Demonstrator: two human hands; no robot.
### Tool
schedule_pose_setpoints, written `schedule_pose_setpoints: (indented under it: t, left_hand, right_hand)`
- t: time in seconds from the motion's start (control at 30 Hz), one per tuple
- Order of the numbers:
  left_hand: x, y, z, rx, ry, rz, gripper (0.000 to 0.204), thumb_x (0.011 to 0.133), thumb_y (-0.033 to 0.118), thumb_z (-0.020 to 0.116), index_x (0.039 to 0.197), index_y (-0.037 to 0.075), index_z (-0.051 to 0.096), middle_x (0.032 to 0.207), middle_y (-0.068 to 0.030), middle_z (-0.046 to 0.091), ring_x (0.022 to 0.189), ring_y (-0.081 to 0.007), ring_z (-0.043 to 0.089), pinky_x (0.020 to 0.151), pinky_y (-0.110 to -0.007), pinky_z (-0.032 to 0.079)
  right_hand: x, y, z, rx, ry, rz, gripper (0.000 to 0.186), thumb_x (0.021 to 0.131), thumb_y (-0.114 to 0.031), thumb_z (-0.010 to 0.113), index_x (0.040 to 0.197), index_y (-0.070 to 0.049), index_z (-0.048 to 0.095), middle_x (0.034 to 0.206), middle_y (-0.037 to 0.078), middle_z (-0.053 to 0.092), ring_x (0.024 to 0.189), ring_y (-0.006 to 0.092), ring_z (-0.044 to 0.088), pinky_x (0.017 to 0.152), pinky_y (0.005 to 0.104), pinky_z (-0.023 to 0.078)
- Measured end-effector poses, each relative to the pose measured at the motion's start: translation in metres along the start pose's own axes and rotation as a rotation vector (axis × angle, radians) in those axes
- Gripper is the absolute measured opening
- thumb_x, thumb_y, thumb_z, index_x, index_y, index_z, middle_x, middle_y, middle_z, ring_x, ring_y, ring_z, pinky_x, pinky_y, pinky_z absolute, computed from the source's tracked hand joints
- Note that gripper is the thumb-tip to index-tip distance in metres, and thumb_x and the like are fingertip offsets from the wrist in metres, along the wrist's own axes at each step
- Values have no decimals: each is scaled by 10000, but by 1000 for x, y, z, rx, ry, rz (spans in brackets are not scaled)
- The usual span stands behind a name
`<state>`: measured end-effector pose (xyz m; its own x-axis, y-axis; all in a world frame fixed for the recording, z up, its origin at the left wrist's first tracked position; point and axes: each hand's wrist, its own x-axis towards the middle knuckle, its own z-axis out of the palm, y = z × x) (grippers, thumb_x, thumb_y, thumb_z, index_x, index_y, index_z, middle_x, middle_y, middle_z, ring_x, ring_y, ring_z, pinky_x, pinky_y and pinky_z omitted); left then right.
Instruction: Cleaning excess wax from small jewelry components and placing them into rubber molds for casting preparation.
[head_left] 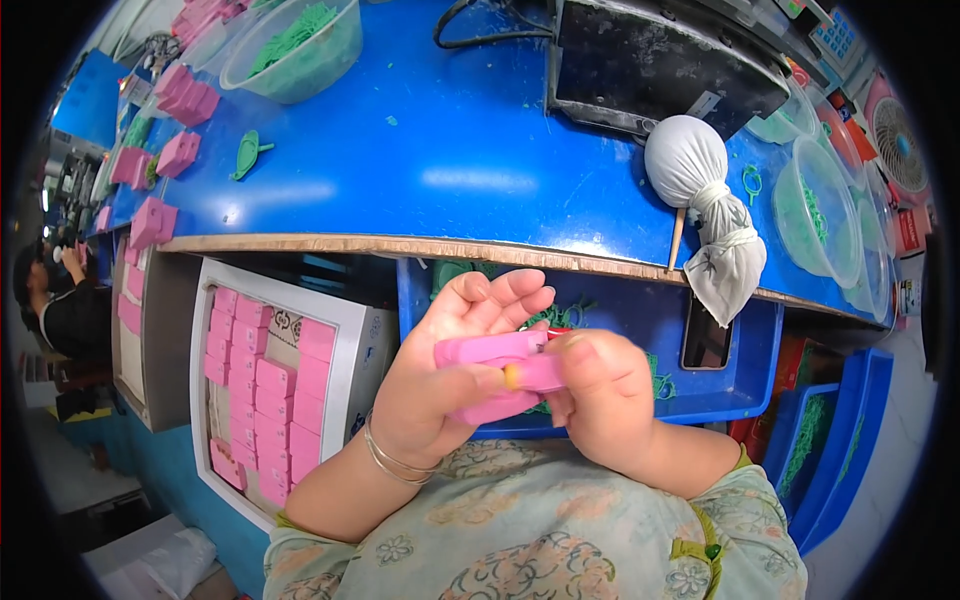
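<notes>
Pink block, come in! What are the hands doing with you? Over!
Left hand: holding pink block, left side. Right hand: gripping its right end. Block: partly hidden by hands. Blue tray behind, green pieces inside.

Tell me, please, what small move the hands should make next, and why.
I would suggest gently easing the pink block apart with the right hand while the left hand steadies it: both hands grip it, and its upper and lower parts appear separated by a gap.
</notes>
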<state>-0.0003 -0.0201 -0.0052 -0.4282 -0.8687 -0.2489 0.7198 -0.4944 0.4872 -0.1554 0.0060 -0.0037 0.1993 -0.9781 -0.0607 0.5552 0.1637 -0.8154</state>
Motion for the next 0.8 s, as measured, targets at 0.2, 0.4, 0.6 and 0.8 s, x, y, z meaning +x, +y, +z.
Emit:
schedule_pose_setpoints:
  t: [0.2,0.4,0.6,0.8]
  left_hand:
    - [9,-4,-15,-259,-135,19,192,703,107,527,894,96,531,1002,-84,557,1118,-272,471,1060,-498,289]
    - [-8,16,-24,-223,-56,102,191,773,288,540,766,97,530,774,-33,541,953,-235,495,1036,-489,291]
    - [-14,0,5,194,201,302,444,773,132,553,1181,32,410,1252,-170,448,1229,-291,396,1063,-458,264]
    - [-22,-2,15,1691,-184,646,788,633,37,705,1318,-22,318,1297,-212,410,1214,-362,406,1024,-425,298]
  right_hand:
    - [29,-12,-6,243,223,-52,374,998,-335,296,824,-55,473,592,61,479,421,105,378,411,234,310]
    - [32,-25,-27,184,-11,166,400,1000,-305,320,1013,27,544,884,141,620,533,123,520,483,210,417]
    - [11,13,-10,20,-214,130,220,888,-134,591,1007,-57,423,1166,110,488,1144,174,473,950,337,406]
    - [12,11,-10,308,24,191,457,784,-19,691,1014,-75,299,1048,84,469,1030,119,508,856,304,472]
